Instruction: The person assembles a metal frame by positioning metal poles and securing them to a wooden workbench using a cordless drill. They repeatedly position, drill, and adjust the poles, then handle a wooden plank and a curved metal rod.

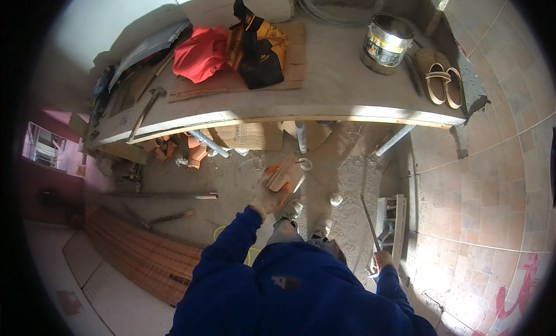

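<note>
My left hand (271, 197), in a work glove with orange fingertips, reaches out in front of my legs. Its fingers are closed around a short, rough, brownish chunk (282, 173) that looks like wood. Low at the right, my right hand (382, 259) grips the near end of a long thin bar (370, 223), which slants away toward the floor. Beside that bar stands a white frame-like object (399, 220). A pale curved hook-shaped piece (305, 164) shows just past the chunk.
A concrete slab (336, 93) on metal props spans the far side, bearing a hammer (147, 110), red cloth (200, 53), a metal can (388, 43) and clogs (440, 78). Broken terracotta pieces (197, 156) lie beneath. Stacked hollow bricks (139, 243) are at left; a tiled wall (480, 191) at right.
</note>
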`<state>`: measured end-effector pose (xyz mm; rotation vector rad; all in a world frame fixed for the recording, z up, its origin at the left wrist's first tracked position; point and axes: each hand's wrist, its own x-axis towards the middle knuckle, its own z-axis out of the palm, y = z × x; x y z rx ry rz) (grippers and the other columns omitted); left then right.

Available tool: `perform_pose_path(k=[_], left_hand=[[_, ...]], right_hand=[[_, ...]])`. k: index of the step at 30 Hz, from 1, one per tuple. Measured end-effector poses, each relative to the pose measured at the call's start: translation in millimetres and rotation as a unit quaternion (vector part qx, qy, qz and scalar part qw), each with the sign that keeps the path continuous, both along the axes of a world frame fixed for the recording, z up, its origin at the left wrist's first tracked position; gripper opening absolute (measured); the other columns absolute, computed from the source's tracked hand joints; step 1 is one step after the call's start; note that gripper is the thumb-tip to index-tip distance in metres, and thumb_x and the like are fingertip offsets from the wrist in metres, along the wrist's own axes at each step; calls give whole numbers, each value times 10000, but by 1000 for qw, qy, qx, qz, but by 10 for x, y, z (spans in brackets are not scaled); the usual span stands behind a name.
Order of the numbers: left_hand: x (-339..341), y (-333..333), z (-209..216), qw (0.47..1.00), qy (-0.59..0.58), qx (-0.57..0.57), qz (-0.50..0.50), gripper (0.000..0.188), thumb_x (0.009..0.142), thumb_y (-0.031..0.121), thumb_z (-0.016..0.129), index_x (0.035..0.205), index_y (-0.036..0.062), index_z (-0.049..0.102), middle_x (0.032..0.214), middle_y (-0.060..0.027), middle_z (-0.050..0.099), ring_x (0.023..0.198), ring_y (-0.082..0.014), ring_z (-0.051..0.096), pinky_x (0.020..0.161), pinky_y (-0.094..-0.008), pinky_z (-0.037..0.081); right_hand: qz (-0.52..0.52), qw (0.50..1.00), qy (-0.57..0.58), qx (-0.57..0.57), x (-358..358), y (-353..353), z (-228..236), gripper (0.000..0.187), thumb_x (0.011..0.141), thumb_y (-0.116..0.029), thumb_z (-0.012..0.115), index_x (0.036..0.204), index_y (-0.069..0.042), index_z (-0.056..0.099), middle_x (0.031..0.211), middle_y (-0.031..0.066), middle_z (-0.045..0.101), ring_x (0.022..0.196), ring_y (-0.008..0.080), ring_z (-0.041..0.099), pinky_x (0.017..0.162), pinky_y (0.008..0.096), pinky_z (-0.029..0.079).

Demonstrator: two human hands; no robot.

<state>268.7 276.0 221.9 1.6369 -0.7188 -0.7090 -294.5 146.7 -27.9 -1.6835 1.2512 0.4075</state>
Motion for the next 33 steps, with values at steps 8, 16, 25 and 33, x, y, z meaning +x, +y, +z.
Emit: perform_pose_path(k=[8,16,25,33], left_hand=[[-298,-69,201,997,-10,46,-66,566,878,133,700,1384,121,447,927,-35,617,624,-97,579,515,-252,489],[-556,-243,345,918,-377,-5,-121,497,872,173,709,1343,202,551,1233,-111,572,966,-218,646,773,-313,559],[-698,-383,515,841,-533,-13,-86,505,790,180,766,1265,290,635,1241,-130,571,907,-279,662,750,-364,569],[-782,-489,407,864,-489,-4,-119,613,727,155,752,1301,299,594,1271,-170,513,993,-315,611,861,-449,505]], right_hand=[[-340,935,-66,-74,115,-492,1064,164,849,-238,637,962,-123,664,632,-19,546,559,132,529,472,350,420],[-329,941,65,-48,10,-507,1955,218,854,-189,622,1045,-90,651,883,80,654,765,196,645,724,422,548],[-407,912,50,10,-523,-292,1605,245,920,-291,567,1067,-100,612,765,77,571,632,194,542,513,392,478],[-359,929,87,5,-825,-118,1510,238,939,-249,498,805,-67,570,661,91,545,533,226,560,424,426,470]])
